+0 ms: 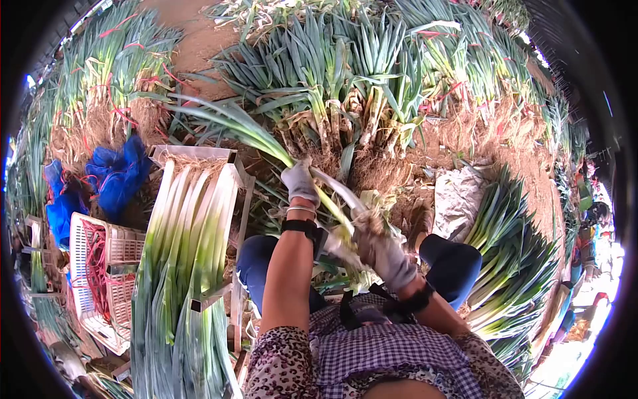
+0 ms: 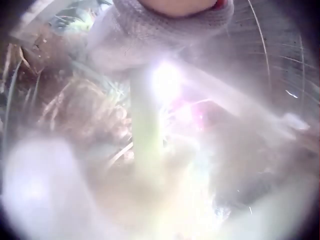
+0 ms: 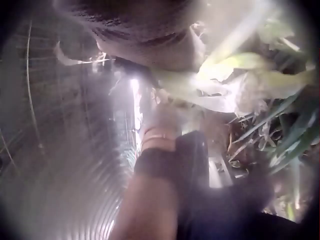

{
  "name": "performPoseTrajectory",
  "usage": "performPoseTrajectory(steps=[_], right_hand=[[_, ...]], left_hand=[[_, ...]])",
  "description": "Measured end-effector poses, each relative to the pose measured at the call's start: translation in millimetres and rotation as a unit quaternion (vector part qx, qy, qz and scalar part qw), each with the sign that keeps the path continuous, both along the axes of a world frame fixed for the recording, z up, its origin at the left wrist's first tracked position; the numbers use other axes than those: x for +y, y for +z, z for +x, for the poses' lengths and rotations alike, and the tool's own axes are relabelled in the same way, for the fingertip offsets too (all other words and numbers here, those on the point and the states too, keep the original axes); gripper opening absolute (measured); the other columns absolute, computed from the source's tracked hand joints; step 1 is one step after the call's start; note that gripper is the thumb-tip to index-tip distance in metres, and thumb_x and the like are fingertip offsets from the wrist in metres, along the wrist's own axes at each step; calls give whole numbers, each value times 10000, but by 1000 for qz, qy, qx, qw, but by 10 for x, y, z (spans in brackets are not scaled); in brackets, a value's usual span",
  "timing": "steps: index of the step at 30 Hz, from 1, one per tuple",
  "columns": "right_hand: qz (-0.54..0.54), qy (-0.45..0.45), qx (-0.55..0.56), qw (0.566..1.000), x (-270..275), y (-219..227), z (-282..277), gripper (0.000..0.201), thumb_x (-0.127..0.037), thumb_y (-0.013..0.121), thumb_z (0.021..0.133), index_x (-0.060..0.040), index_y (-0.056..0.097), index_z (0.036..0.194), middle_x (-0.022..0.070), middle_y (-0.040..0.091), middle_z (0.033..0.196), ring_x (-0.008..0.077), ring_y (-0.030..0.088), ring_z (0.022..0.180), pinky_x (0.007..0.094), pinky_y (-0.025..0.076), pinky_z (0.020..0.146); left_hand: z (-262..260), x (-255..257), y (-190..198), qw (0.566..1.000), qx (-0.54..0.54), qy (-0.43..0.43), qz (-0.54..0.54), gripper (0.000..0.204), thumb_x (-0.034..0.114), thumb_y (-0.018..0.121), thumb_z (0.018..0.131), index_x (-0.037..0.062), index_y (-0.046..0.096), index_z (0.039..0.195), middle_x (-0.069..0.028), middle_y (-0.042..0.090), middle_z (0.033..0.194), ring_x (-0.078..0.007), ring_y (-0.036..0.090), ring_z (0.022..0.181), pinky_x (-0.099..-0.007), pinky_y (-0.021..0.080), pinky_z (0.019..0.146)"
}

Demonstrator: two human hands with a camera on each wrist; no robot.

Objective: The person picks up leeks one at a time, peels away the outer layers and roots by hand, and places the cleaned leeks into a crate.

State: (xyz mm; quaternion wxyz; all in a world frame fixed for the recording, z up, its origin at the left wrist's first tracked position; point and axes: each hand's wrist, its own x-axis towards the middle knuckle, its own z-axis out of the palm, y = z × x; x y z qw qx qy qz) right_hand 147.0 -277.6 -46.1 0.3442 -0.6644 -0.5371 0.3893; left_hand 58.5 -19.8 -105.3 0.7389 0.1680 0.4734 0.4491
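My gloved left hand [image 1: 300, 183] grips a leek [image 1: 340, 191] where its white stalk turns green, and the leaves fan out to the upper left. The white stalk slants down right to a brown root tuft near the right hand. A pale yellow-green outer leaf [image 1: 334, 210] hangs apart from the stalk, running from the left hand down to the right. My gloved right hand [image 1: 384, 256] holds this leaf low down, beside the roots. In the right wrist view, limp yellowish leaves [image 3: 220, 90] show beside the glove [image 3: 150, 45]. Glare washes out much of the left wrist view.
To the left, several cleaned leeks [image 1: 189, 233] lie in a metal frame [image 1: 193, 152]. A white plastic basket [image 1: 126, 239] with red ties and a blue bag [image 1: 118, 169] stand beyond. Upright leeks [image 1: 332, 60] line the back; more leeks [image 1: 518, 253] lie at the right.
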Motion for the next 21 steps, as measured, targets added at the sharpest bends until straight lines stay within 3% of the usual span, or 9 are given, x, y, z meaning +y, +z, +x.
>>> performPoseTrajectory(steps=[3, 8, 10, 13, 15, 16, 17, 19, 21], right_hand=[[-119, -125, 305, 937, -195, 389, -241, 317, -118, 548, 910, 24, 539, 1193, 100, 617, 1018, 197, 593, 791, 288, 492, 641], [-133, -40, 41, 990, -680, 1369, -279, 174, -108, 564, 930, 33, 665, 950, 29, 624, 823, 82, 531, 679, 229, 415, 569], [-288, -225, 151, 919, -996, 1452, -191, 226, -169, 554, 952, 17, 680, 925, 70, 628, 924, 131, 570, 745, 262, 454, 609], [-57, -236, 300, 923, -943, 1240, -7, 406, -321, 652, 904, 20, 624, 1124, 21, 619, 850, 69, 555, 697, 232, 415, 571], [-149, -193, 309, 919, -671, 886, 316, 550, -370, 677, 870, 45, 558, 1212, 103, 664, 966, 153, 645, 857, 284, 515, 727], [-204, -141, -11, 969, -502, 719, 350, 557, -355, 682, 865, 48, 547, 1225, 147, 665, 1015, 197, 646, 932, 301, 510, 809], [-234, -71, -333, 911, -328, 544, 390, 565, -340, 687, 860, 52, 536, 1238, 192, 665, 1063, 240, 646, 1008, 318, 506, 891], [-39, -140, -73, 987, -137, 115, 645, 591, -421, 644, 883, -87, 494, 1347, 117, 622, 1202, 204, 617, 1021, 330, 496, 857], [-24, -56, 93, 994, 225, 88, 799, 670, -463, 562, 935, -98, 358, 1459, 147, 442, 1443, 162, 369, 1360, 299, 330, 1088]], left_hand=[[6, -125, 106, 993, 116, 3, 20, 143, 24, 697, 775, 23, 558, 740, -61, 557, 606, -186, 512, 421, -332, 379, 343], [-215, 81, 7, 973, 220, 65, -33, 88, 47, 680, 794, -21, 625, 803, -100, 596, 663, -184, 562, 500, -323, 420, 432], [-248, 221, 75, 982, 173, 60, -44, 136, 104, 661, 830, -27, 621, 824, -79, 590, 664, -161, 528, 501, -331, 399, 449], [-148, 274, -43, 997, 62, 40, -32, 158, 129, 640, 865, 67, 510, 798, -51, 493, 632, -165, 445, 450, -334, 389, 423], [-106, 154, 88, 998, 26, 48, -40, 205, 152, 645, 888, 56, 490, 795, -52, 477, 621, -174, 434, 445, -333, 387, 429], [-97, 138, -9, 998, 13, 55, -38, 241, 173, 653, 904, 45, 481, 792, -59, 469, 612, -179, 435, 453, -326, 386, 438], [-112, 63, 86, 995, -65, 62, -47, 275, 213, 672, 904, 43, 491, 786, -58, 474, 604, -190, 447, 460, -336, 398, 447], [-158, 26, -6, 999, -43, 19, -18, 271, 229, 666, 911, 54, 510, 776, -50, 478, 593, -204, 452, 458, -344, 404, 446], [-187, -92, 28, 996, -83, 6, -38, 250, 243, 655, 921, 77, 537, 777, -37, 510, 617, -197, 488, 496, -337, 428, 479]])
